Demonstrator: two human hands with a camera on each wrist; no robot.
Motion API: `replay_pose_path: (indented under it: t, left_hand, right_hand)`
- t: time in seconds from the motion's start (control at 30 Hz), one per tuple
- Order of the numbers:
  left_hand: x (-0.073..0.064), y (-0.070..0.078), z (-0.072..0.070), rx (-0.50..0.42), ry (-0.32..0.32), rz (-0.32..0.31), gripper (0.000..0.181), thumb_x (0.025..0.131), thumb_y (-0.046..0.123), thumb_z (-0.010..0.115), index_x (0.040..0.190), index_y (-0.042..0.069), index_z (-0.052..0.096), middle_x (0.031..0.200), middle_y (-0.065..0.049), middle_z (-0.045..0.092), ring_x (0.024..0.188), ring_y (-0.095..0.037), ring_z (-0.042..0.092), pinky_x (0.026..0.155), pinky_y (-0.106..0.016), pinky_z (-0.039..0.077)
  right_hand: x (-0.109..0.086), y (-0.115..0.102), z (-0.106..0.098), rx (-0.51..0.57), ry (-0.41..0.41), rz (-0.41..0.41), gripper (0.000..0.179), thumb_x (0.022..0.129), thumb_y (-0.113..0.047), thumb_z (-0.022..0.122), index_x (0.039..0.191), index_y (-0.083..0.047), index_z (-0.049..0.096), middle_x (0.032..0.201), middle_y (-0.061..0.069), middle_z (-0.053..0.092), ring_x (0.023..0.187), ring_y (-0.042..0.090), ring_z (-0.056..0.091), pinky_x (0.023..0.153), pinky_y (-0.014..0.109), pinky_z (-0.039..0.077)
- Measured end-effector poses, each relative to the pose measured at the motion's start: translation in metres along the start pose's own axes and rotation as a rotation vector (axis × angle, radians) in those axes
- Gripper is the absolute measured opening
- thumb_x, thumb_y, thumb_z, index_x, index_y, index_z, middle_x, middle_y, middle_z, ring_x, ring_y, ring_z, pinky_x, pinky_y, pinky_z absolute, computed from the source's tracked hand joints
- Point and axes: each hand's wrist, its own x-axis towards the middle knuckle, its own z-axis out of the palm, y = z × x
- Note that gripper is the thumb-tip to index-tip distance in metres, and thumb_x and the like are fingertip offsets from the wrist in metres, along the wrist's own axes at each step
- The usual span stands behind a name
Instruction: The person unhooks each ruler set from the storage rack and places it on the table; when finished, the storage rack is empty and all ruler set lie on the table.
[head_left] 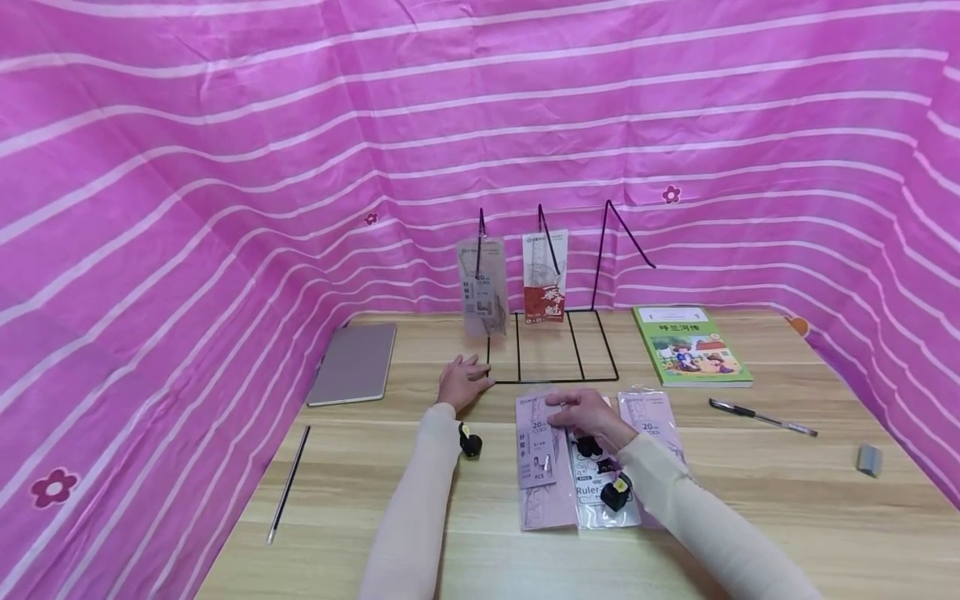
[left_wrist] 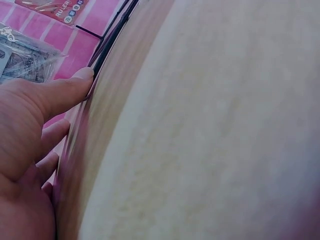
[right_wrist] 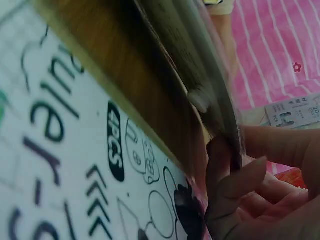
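Observation:
My left hand (head_left: pixel 462 383) rests at the front left corner of a black wire rack (head_left: pixel 555 382), its thumb on the wire in the left wrist view. Between thumb and fingers, my right hand (head_left: pixel 592 417) pinches a ruler packet (head_left: pixel 534 454) by its upper right side. Below that lies another pinkish packet (head_left: pixel 547 512). A white ruler packet (right_wrist: pixel 50 165) marked "4PCS" is beside it, partly hidden by my right hand and wrist. Further right lies a third packet (head_left: pixel 645 412). Two ruler packets hang on the rack's prongs, a greyish one (head_left: pixel 483 292) and a red-and-white one (head_left: pixel 543 304).
A grey notebook (head_left: pixel 352 364) lies at the back left, with a thin pen (head_left: pixel 288 483) in front of it. On the right are a green book (head_left: pixel 690 350), a black pen (head_left: pixel 761 417) and a small grey block (head_left: pixel 868 460). Pink striped cloth surrounds the table.

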Motion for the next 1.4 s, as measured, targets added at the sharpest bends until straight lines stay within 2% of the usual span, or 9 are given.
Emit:
replay_pose_path:
  t: [0.27, 0.5, 0.73, 0.9, 1.03, 1.13, 1.27, 1.4]
  left_hand:
    - [0.000, 0.003, -0.002, 0.004, 0.008, -0.003, 0.036, 0.090, 0.026, 0.076, 0.123, 0.012, 0.073, 0.150, -0.014, 0.051, 0.150, -0.041, 0.029, 0.125, -0.054, 0.012]
    - [-0.002, 0.006, -0.004, -0.006, 0.001, -0.012, 0.036, 0.090, 0.024, 0.076, 0.123, 0.011, 0.072, 0.150, -0.014, 0.051, 0.150, -0.040, 0.028, 0.125, -0.054, 0.012]
    - [-0.002, 0.004, -0.002, -0.008, 0.004, -0.003, 0.036, 0.090, 0.024, 0.076, 0.123, 0.011, 0.073, 0.149, -0.015, 0.051, 0.149, -0.041, 0.029, 0.125, -0.055, 0.012]
    - [-0.003, 0.003, -0.001, -0.010, 0.005, 0.001, 0.036, 0.089, 0.025, 0.076, 0.122, 0.011, 0.072, 0.149, -0.015, 0.051, 0.149, -0.042, 0.029, 0.125, -0.056, 0.012]
    - [-0.005, 0.004, -0.001, -0.017, 0.000, -0.005, 0.036, 0.089, 0.025, 0.076, 0.123, 0.011, 0.072, 0.149, -0.015, 0.051, 0.149, -0.042, 0.028, 0.125, -0.055, 0.012]
    - [-0.004, 0.003, 0.001, -0.022, -0.002, -0.006, 0.037, 0.089, 0.025, 0.077, 0.123, 0.012, 0.072, 0.150, -0.014, 0.051, 0.150, -0.042, 0.028, 0.125, -0.055, 0.012]
    - [-0.002, 0.001, 0.001, -0.022, -0.004, 0.004, 0.037, 0.089, 0.025, 0.076, 0.123, 0.012, 0.072, 0.149, -0.015, 0.051, 0.149, -0.043, 0.028, 0.124, -0.057, 0.012]
    - [-0.002, 0.001, -0.001, -0.017, 0.000, 0.008, 0.037, 0.090, 0.025, 0.076, 0.123, 0.011, 0.072, 0.150, -0.015, 0.051, 0.149, -0.043, 0.028, 0.124, -0.057, 0.012]
  right_hand:
    - [0.004, -0.001, 0.001, -0.101, -0.007, -0.042, 0.047, 0.079, 0.005, 0.075, 0.125, 0.007, 0.064, 0.079, 0.008, 0.070, 0.058, 0.011, 0.056, 0.052, 0.022, 0.046]
    - [0.001, -0.005, 0.004, -0.296, 0.023, -0.076, 0.042, 0.079, 0.000, 0.078, 0.120, 0.004, 0.069, 0.082, 0.009, 0.069, 0.058, 0.013, 0.057, 0.054, 0.024, 0.051]
    - [0.002, -0.007, 0.005, -0.448, 0.020, -0.120, 0.041, 0.079, -0.003, 0.081, 0.118, 0.002, 0.071, 0.091, 0.013, 0.075, 0.052, 0.012, 0.057, 0.050, 0.023, 0.051]
    - [0.004, -0.009, -0.002, -0.546, 0.037, -0.139, 0.041, 0.079, -0.014, 0.083, 0.118, -0.003, 0.073, 0.108, 0.014, 0.075, 0.071, 0.015, 0.066, 0.064, 0.027, 0.055]
    - [0.008, -0.013, -0.011, -0.488, 0.049, -0.115, 0.044, 0.086, -0.018, 0.079, 0.125, -0.002, 0.068, 0.106, 0.017, 0.073, 0.080, 0.021, 0.067, 0.068, 0.032, 0.057]
    - [0.015, -0.017, -0.023, -0.416, 0.073, -0.139, 0.047, 0.091, -0.018, 0.074, 0.132, 0.000, 0.062, 0.100, 0.016, 0.071, 0.079, 0.023, 0.067, 0.068, 0.034, 0.059]
    - [0.030, -0.023, -0.044, -0.413, 0.143, -0.272, 0.047, 0.095, -0.019, 0.070, 0.135, 0.003, 0.058, 0.106, 0.021, 0.069, 0.091, 0.029, 0.067, 0.077, 0.039, 0.059]
    - [0.049, -0.035, -0.063, -0.410, 0.237, -0.405, 0.045, 0.097, -0.019, 0.067, 0.135, 0.003, 0.058, 0.120, 0.025, 0.067, 0.106, 0.037, 0.065, 0.088, 0.044, 0.058]
